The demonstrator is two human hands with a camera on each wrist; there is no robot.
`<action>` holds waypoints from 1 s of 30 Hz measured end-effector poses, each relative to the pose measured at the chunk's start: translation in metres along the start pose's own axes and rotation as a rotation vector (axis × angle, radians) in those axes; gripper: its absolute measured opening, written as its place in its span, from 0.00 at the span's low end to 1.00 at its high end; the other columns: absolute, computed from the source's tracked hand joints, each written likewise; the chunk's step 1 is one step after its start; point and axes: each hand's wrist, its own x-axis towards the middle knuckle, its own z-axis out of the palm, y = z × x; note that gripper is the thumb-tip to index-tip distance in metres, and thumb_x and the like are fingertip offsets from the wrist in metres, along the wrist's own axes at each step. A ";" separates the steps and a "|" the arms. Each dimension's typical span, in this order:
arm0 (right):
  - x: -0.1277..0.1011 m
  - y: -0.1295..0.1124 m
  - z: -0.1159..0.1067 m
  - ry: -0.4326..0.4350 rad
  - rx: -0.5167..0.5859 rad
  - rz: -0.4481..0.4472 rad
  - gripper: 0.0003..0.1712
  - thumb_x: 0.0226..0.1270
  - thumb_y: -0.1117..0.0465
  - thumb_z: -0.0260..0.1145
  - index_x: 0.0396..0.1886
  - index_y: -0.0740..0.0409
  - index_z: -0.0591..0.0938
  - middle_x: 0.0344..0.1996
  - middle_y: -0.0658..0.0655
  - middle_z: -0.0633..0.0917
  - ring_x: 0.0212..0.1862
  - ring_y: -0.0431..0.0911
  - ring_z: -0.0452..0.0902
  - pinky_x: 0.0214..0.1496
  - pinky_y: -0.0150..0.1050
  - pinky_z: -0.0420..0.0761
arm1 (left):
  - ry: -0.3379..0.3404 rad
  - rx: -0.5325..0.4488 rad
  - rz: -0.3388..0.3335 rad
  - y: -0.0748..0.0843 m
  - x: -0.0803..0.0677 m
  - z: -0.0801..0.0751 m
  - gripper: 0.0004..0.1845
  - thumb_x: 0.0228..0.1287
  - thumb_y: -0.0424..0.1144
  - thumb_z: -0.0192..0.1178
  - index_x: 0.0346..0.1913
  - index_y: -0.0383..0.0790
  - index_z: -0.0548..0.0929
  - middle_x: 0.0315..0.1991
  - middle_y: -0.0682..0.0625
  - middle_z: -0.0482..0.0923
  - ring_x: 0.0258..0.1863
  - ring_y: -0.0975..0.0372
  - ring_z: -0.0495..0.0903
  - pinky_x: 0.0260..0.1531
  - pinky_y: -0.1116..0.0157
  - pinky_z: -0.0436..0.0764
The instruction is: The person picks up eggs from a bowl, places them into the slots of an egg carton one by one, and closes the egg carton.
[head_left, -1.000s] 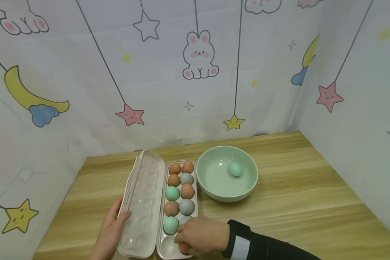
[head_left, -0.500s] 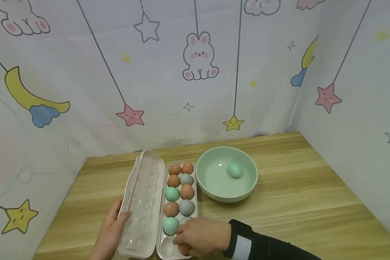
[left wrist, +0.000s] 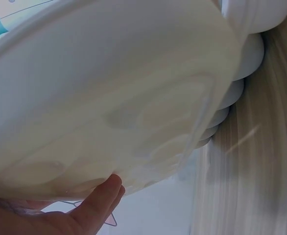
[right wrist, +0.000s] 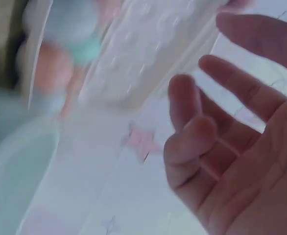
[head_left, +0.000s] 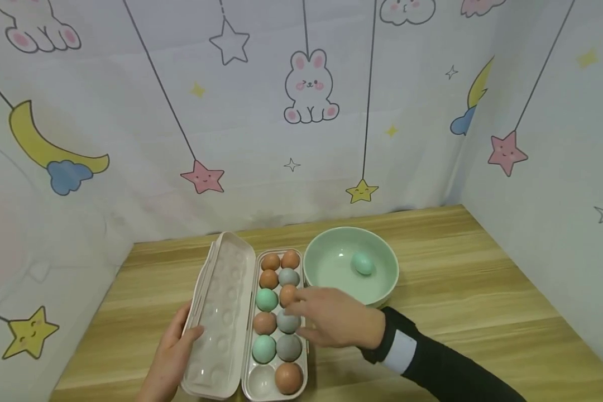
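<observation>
The white egg box is lying open on the desk, its clear lid folded left, brown, green and grey eggs filling all cups but the near-left one.

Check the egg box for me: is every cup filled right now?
Not full. The egg box holds eleven eggs; its near-left cup sits empty beside a brown egg.
</observation>
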 end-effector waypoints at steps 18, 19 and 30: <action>-0.013 0.118 -0.015 -0.451 0.089 0.602 0.30 0.60 0.62 0.65 0.62 0.65 0.72 0.59 0.71 0.70 0.54 0.56 0.72 0.54 0.48 0.73 | -0.009 -0.025 0.106 -0.005 0.000 -0.003 0.25 0.67 0.23 0.43 0.66 0.25 0.58 0.50 0.66 0.71 0.47 0.73 0.71 0.43 0.77 0.71; -0.013 0.121 -0.013 -0.477 0.092 0.623 0.30 0.60 0.62 0.65 0.63 0.64 0.72 0.60 0.71 0.68 0.55 0.57 0.71 0.55 0.49 0.72 | -0.008 -0.026 0.104 -0.006 0.000 -0.003 0.25 0.67 0.24 0.43 0.67 0.25 0.58 0.50 0.67 0.71 0.47 0.73 0.71 0.43 0.77 0.71; -0.019 0.133 0.000 -0.595 0.113 0.651 0.29 0.59 0.64 0.66 0.62 0.60 0.73 0.59 0.66 0.71 0.51 0.51 0.69 0.54 0.48 0.71 | -0.011 -0.040 0.126 -0.011 0.001 -0.001 0.25 0.67 0.23 0.43 0.66 0.22 0.56 0.50 0.68 0.71 0.47 0.74 0.70 0.43 0.78 0.70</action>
